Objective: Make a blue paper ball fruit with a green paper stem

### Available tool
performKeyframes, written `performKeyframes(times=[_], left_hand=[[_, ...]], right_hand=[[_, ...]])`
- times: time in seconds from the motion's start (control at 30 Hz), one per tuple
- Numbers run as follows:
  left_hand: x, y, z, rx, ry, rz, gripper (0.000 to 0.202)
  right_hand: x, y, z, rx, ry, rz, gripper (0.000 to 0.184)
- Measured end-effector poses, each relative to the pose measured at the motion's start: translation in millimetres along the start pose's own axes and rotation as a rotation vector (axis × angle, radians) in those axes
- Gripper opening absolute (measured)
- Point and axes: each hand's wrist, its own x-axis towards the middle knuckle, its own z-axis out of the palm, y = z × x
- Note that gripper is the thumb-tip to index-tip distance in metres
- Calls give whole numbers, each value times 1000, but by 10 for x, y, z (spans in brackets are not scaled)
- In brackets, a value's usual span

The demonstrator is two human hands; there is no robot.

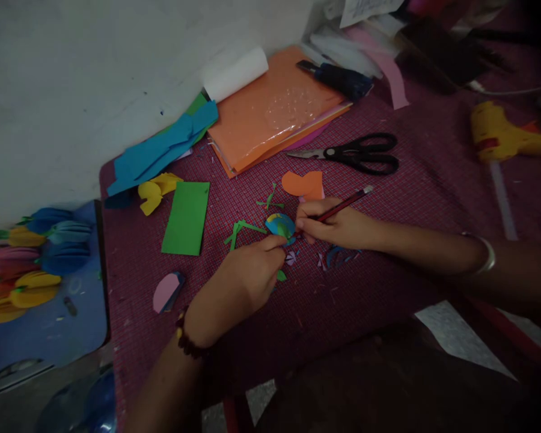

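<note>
My right hand (pixel 320 222) is closed around a dark red pencil (pixel 347 203), its white eraser end pointing up and right. The pencil's tip is down by a small blue, yellow and green paper piece (pixel 279 224), partly covered by my fingers. Pinched at that piece's lower edge are the fingers of my left hand (pixel 256 267). Green paper strips (pixel 247 227) and small scraps lie around both hands. Just beyond my right hand is an orange paper cutout (pixel 304 183). A green paper rectangle (pixel 186 218) lies to the left.
Black-handled scissors (pixel 360 154) lie behind my right hand. Farther back are an orange paper stack (pixel 270 108) and a box cutter (pixel 336 78). A yellow glue gun (pixel 505 132) is at right. Colourful paper fruit shapes (pixel 31 258) sit on a blue surface at left.
</note>
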Motion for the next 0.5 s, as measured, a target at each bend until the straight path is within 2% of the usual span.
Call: performKeyframes(times=[0.1,0.23,0.5], left_hand=[[2,3,3,9,4,-2,13],[-4,0,5,13,14,3,14],[-1,-8,9,15,25,11,14]], right_hand=[[-3,-4,0,32,2,14,26],[-1,-16,8,82,69,53,24],[7,-25,21,-17,84,28,23]])
